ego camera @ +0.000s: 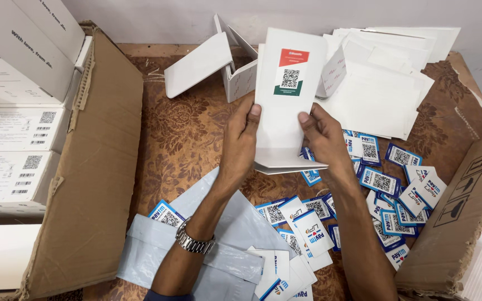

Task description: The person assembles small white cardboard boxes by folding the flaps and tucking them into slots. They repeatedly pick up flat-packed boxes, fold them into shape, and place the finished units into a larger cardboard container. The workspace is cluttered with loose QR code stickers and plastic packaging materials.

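White card folder, tall and narrow, stands upright between both hands above the middle of the bench, its face bearing a small sticker in red, white and green with a square code in the middle. The left hand grips its left edge, thumb pressed on the front and fingers closed behind; the right hand clasps the right edge the same way, thumb on the face. At the bottom the folder's flap bends toward the person (a second layer shows just under it). A metal wristwatch sits on the left wrist.

Behind the folder lies a loose stack of white sheets, and to its left a small white box stands open with its lid tilted up. Blue-and-white code cards are scattered over the patterned brown bench surface to the right and below the hands. Grey plastic mailer bags lie under the left forearm. An open cardboard carton at far left holds white labelled boxes; another cardboard flap leans in at lower right.
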